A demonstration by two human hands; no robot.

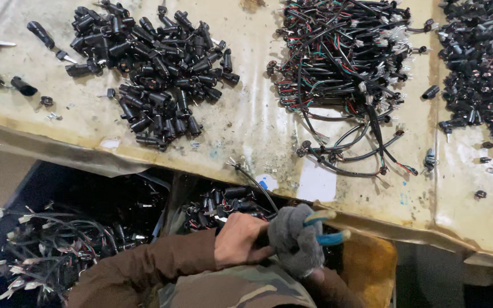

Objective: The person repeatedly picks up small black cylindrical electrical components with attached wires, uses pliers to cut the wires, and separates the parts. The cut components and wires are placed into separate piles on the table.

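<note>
Wire (256,186), black, runs from the counter (246,131) edge down into the hands. Left hand (239,239) closed on it; gloved right hand (298,239) grips blue-handled pliers (329,228), closed. Looks like crimp/cut step; next needs steady squeeze w/ wire held taut.

Cool, even light from above, bench (246,131) top bright and slightly washed out at the right edge, soft short shadows under the heaps, deep gloom below the bench edge, slight motion blur on the gloved hand (298,239), wide-angle bending at the frame edges
</note>
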